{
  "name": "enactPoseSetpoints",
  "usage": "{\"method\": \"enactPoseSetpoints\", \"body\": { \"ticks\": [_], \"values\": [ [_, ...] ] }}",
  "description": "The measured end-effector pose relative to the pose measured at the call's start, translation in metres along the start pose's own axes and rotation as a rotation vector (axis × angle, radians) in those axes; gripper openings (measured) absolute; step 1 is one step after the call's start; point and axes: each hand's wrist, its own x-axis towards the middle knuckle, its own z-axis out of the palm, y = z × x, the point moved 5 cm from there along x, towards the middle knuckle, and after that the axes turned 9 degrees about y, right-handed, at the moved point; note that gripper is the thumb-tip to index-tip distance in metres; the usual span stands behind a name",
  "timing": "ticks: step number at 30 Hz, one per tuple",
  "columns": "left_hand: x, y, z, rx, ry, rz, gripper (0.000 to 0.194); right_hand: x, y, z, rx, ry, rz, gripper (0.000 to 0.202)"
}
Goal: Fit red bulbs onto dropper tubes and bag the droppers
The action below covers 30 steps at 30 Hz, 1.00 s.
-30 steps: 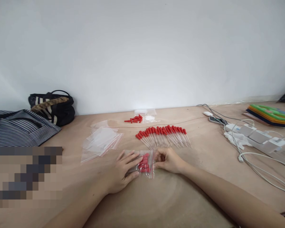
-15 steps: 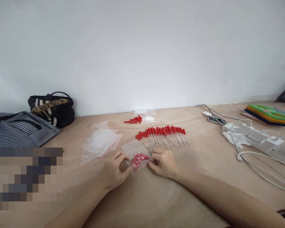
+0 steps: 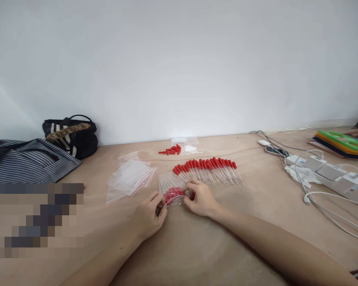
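A: Status? Clock centred on the filled bag, 12 toward the wall.
B: Filled bag [image 3: 172,189] lies on the table [image 3: 181,246], between the two hands. Clear plastic, droppers inside: red ends at the 6 side, pale stems toward 11.
A: Left hand?
B: Left hand [image 3: 151,213], between 7 and 8. Fingers curled, thumb and forefinger pinching the bag's near left corner.
A: Right hand?
B: Right hand [image 3: 200,198], between 3 and 4. Thumb and fingers bent in, gripping the bag's right edge. Fingertips partly hidden.
A: Around it?
B: Fanned row of loose droppers [image 3: 210,170] at 2, red ends toward the wall, right hand just beside the stems. Pile of flat clear bags [image 3: 131,174] at 10, overlapping, some with red edges. Small heap of red pieces [image 3: 171,150] at 12, near the wall, clear packet [image 3: 185,145] just right of it.
A: Further out?
B: Black handbag [image 3: 77,137] at 10, against the wall. Striped bag [image 3: 32,163] between 9 and 10, just in front of it. Power strip [image 3: 328,172] with white plugs and cables at 3. Green-topped stack [image 3: 341,141] between 2 and 3.
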Motion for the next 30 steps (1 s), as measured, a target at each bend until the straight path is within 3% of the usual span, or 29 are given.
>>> {"method": "enactPoseSetpoints", "body": {
  "ticks": [6, 12, 20, 24, 30],
  "values": [
    [0.003, -0.005, 0.001, 0.02, 0.055, -0.111, 0.017, 0.006, -0.002, 0.01, 0.162, 0.035, 0.032, 0.008],
    [0.004, -0.011, 0.007, -0.081, 0.021, -0.191, 0.02, 0.002, 0.0, 0.01, 0.096, 0.007, 0.025, 0.017],
    [0.006, -0.011, 0.004, -0.251, -0.128, -0.242, 0.006, 0.002, 0.003, 0.009, 0.035, 0.039, -0.017, 0.015],
    [0.005, -0.013, 0.005, -0.261, -0.068, -0.261, 0.003, 0.003, 0.002, 0.011, 0.037, 0.068, -0.038, 0.016],
    [0.005, -0.012, 0.011, -0.105, 0.019, -0.266, 0.009, 0.004, 0.005, 0.015, 0.029, 0.104, 0.0, 0.015]
  ]
}}
